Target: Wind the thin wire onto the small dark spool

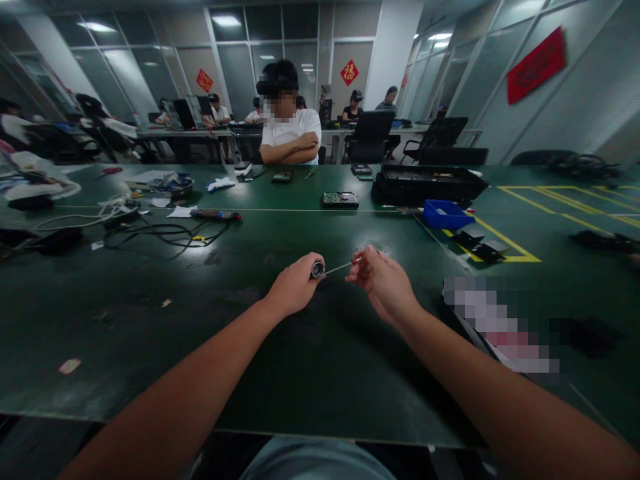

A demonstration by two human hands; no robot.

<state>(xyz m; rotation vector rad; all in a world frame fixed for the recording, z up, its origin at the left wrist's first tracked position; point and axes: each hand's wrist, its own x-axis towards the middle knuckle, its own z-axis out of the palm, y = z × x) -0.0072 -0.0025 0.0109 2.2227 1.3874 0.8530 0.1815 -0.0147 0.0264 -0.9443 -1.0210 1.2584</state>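
Note:
My left hand (295, 283) is closed in a fist around a small dark cylindrical tool handle (317, 269), held just above the green table (280, 373). A thin metal shaft (340, 267) runs from the handle to my right hand (381, 280). The fingers of my right hand pinch the far end of that shaft. Both hands hover near the middle of the table, close together.
A hard drive (340, 199) lies further back, beside a black case (427, 183) and a blue bin (445, 214). Cables (165, 233) and a screwdriver (215, 215) lie at left. A person in a white shirt (290, 133) sits opposite with folded arms. A blurred flat object (500, 327) lies at right.

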